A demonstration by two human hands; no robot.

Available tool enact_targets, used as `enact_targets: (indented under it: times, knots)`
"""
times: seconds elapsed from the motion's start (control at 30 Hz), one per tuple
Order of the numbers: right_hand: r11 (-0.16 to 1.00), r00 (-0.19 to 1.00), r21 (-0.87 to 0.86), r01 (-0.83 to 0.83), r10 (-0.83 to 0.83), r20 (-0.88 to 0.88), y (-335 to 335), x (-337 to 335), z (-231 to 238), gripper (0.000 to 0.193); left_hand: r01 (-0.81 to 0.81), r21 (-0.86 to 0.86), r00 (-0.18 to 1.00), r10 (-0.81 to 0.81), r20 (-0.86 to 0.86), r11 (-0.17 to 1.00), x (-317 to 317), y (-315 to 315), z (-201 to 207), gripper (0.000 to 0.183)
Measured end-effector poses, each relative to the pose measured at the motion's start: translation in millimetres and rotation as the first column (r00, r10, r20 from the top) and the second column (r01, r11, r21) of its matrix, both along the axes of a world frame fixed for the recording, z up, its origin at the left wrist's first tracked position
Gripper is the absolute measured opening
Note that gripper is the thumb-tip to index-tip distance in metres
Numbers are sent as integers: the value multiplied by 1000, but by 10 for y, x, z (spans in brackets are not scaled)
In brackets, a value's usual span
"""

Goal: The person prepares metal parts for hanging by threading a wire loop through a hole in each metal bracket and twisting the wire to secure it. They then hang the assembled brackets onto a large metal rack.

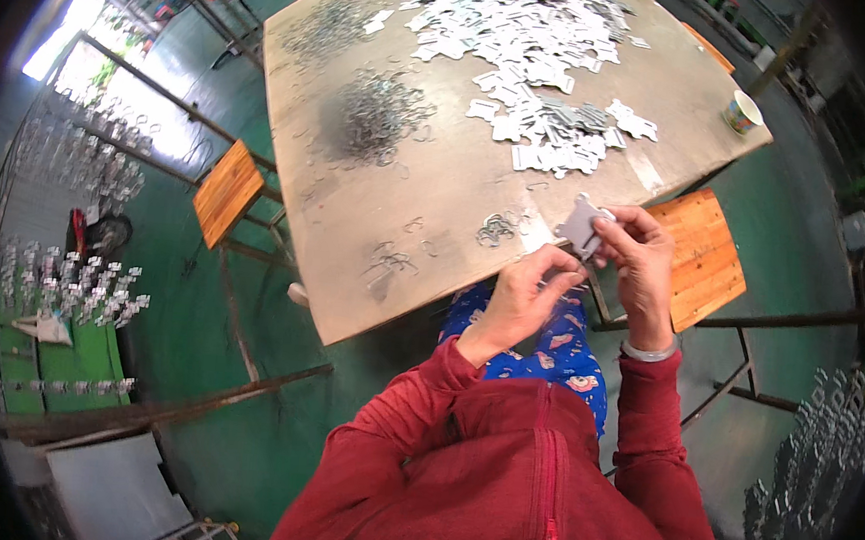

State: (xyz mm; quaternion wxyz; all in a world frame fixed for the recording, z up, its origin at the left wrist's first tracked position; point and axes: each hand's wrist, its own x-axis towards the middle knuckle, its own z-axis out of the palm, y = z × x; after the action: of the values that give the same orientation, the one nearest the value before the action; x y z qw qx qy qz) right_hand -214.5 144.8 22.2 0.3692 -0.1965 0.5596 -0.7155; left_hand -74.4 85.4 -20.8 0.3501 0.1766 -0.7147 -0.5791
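Note:
Over the near edge of the table (459,182), my right hand (641,267) grips a small flat pale-grey metal plate (578,223) with cut-out edges, between thumb and fingers. My left hand (523,301) is pinched at the plate's lower corner; whatever sits between its fingertips is too small and hidden to make out. Just left of the plate lies a little heap of bent wire hooks (496,230). Farther left, a few loose wire hooks (390,260) are scattered. Beyond my hands spreads a large pile of similar plates (528,56).
A dense mound of wire hooks (381,114) sits mid-left on the table. A paper cup (742,113) stands at the right corner. Wooden stools flank the table, one at left (227,191) and one at right (699,259). Racks of hanging metal parts (71,280) stand around.

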Motion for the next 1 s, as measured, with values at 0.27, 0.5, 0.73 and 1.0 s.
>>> enact_targets:
  times: [0.27, 0.5, 0.73, 1.0]
  knots:
    - [998, 947, 12, -61, 61, -315, 149, 150, -9, 12, -8, -138, 997, 18, 70, 990, 132, -47, -89, 11]
    - [988, 913, -83, -130, 86, -400, 287, 268, -41, 15, -243, -366, 952, 293, 88, 898, 456, -1036, -287, 28]
    - [992, 925, -51, -114, 88, -369, 308, 226, -61, 14, -69, -764, 690, 584, 427, 641, 851, -2635, -764, 19]
    - [996, 924, -29, -84, 67, -376, 435, 226, -79, 15, 119, -850, 645, 612, 459, 512, 941, -2617, -878, 12]
